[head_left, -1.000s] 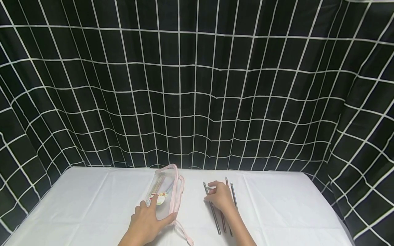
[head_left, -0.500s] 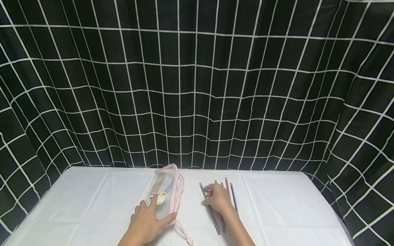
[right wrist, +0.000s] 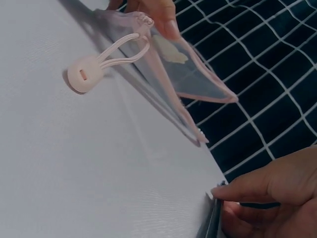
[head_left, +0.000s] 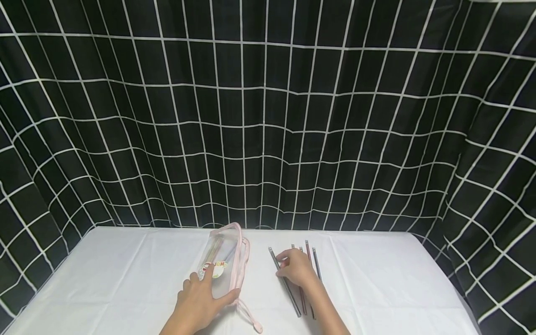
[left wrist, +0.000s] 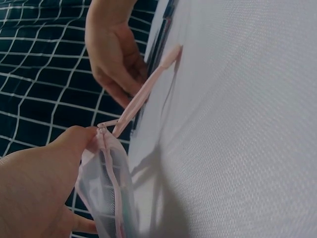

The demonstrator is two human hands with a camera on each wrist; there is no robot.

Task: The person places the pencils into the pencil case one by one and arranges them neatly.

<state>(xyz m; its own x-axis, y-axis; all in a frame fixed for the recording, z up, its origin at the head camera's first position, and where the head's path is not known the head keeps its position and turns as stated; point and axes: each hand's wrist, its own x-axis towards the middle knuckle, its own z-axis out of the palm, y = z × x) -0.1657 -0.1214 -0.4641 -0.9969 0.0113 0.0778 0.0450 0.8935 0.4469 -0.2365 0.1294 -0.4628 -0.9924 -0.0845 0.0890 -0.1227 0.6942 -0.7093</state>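
Observation:
A see-through mesh pencil case (head_left: pixel 224 284) with pink trim lies left of the middle, a printed label on it and some long thin things inside. My left hand (head_left: pixel 197 300) holds it: the thumb is at the near zip end and a finger lies over the label. My right hand (head_left: pixel 296 267) pinches a dark pencil (head_left: pixel 291 298) between thumb and fingers, low over the white cloth; the right wrist view shows this pencil (right wrist: pixel 214 218) at the fingertips. Several more pencils lie beside and under that hand, among them a reddish one (head_left: pixel 308 251) and a dark one (head_left: pixel 317 264), partly hidden by the forearm.
A pink zip-pull strap (head_left: pixel 250 316) trails from the case's near end onto the white tablecloth (head_left: pixel 377 279). Behind and at both sides hangs a black curtain (head_left: pixel 259 139) with a white grid.
The right hand has slid the dark pencil a little left, apart from the others, and more pencil ends show behind the hand. The left hand and the case have kept their place.

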